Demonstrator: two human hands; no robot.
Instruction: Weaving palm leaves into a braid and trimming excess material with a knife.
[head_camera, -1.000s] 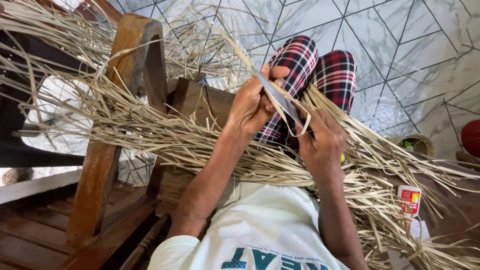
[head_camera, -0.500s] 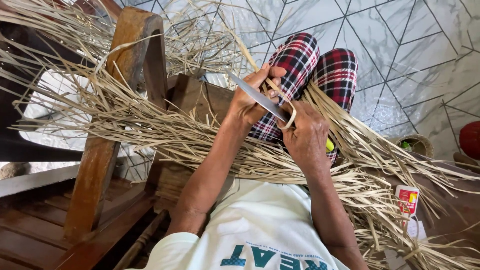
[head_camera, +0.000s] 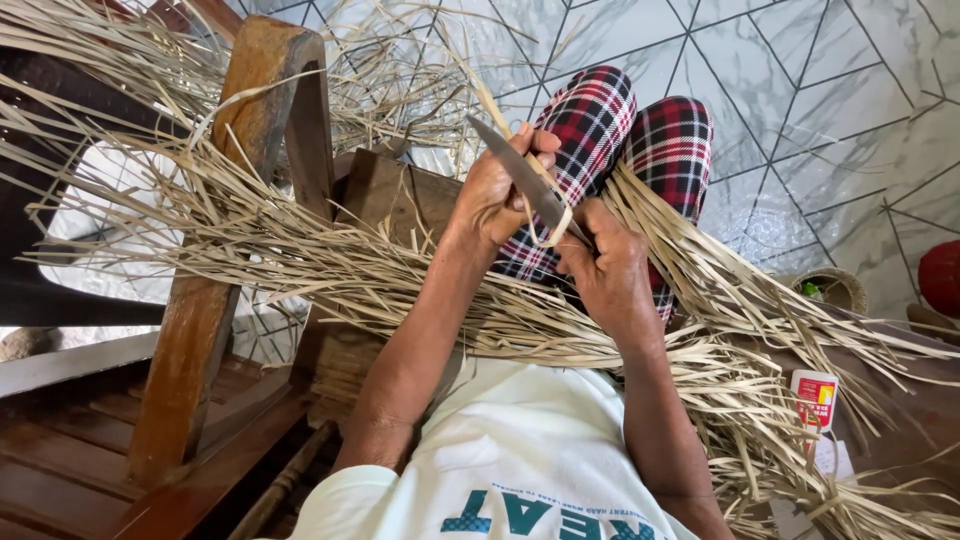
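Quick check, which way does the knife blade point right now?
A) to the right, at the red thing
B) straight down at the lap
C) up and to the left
C: the knife tip rises up-left past the left hand, with the right hand at its lower end.

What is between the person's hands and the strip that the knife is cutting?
Nothing visible. The left hand grips the strip directly, the right hand holds the knife, and its blade lies against the strip. The loose straw lies underneath, across the lap.
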